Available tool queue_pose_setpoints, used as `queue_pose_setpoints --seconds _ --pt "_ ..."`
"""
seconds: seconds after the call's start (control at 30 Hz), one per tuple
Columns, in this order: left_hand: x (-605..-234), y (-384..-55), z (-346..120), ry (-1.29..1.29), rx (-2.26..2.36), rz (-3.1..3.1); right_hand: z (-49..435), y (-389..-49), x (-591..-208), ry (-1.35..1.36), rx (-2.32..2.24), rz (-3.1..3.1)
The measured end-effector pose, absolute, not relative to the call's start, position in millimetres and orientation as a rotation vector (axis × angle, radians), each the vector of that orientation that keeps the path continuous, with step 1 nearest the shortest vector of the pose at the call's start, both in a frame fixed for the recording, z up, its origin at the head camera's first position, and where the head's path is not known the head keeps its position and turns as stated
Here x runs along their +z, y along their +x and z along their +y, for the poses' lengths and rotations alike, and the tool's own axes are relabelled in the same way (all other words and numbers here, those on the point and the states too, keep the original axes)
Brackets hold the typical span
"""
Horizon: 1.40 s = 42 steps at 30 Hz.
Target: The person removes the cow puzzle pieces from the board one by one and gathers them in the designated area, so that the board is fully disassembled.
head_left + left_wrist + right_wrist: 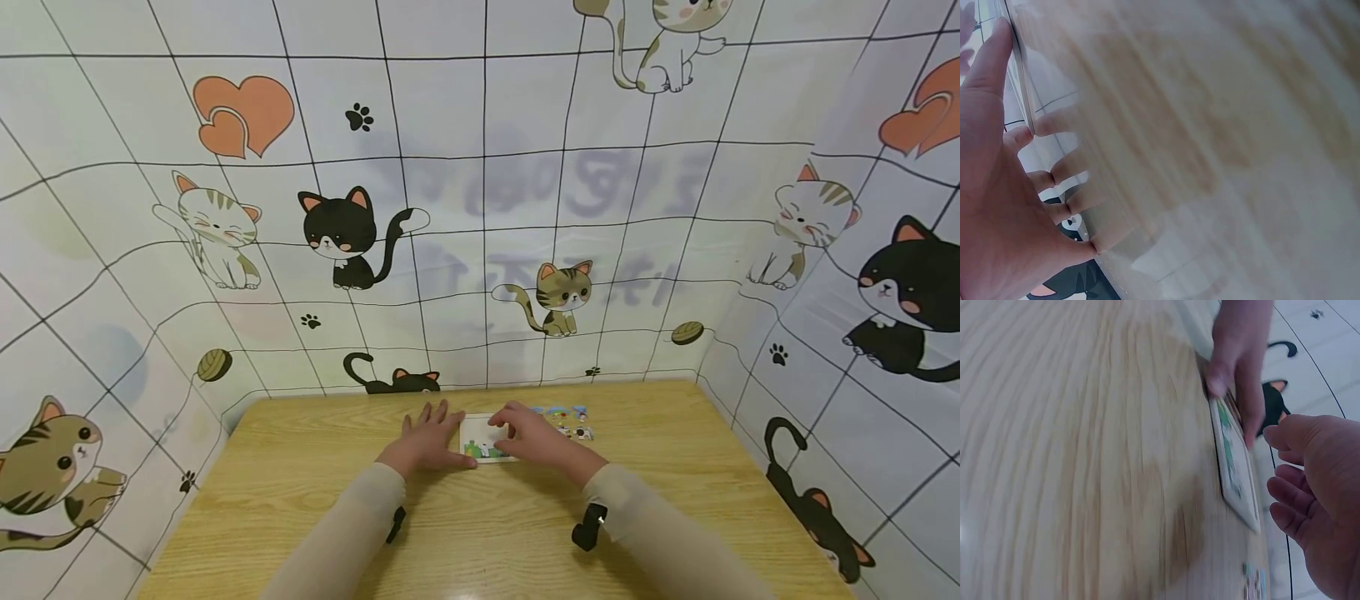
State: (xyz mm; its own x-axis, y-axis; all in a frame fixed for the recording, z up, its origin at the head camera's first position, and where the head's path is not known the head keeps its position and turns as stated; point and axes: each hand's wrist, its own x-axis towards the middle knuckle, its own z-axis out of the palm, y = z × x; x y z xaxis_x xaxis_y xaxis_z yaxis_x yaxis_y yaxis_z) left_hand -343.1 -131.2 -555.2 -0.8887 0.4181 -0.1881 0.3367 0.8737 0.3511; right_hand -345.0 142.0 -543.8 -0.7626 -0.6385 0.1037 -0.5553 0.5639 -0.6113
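In the head view a small white-bordered picture board (480, 427) lies on the table, with green and white figures along its near side. My left hand (429, 442) rests at its left side, fingers spread and straight, thumb by the near edge. In the left wrist view the thumb lies along the board's edge (1022, 81). My right hand (531, 435) is over the board's right part, fingers loosely bent. The right wrist view shows nothing between the thumb and fingers of the right hand (1322, 487), with the board (1235, 462) beside it.
Several small colourful pieces (577, 423) lie on the wooden table (300, 475) just right of the board, partly hidden behind the right hand. A cloth wall (450, 250) with printed cats and grid lines rises behind the table and at both sides.
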Motion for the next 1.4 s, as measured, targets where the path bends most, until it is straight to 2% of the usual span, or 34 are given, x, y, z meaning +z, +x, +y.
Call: queue_pose_setpoints --seconds 0.33,1.4 --pt "-554 -344 -130 0.581 0.450 2.791 104 -344 -550 -1.032 -0.861 2.594" --pt "-544 -350 -134 0.593 0.393 2.760 98 -349 -551 -0.979 -0.932 2.539"
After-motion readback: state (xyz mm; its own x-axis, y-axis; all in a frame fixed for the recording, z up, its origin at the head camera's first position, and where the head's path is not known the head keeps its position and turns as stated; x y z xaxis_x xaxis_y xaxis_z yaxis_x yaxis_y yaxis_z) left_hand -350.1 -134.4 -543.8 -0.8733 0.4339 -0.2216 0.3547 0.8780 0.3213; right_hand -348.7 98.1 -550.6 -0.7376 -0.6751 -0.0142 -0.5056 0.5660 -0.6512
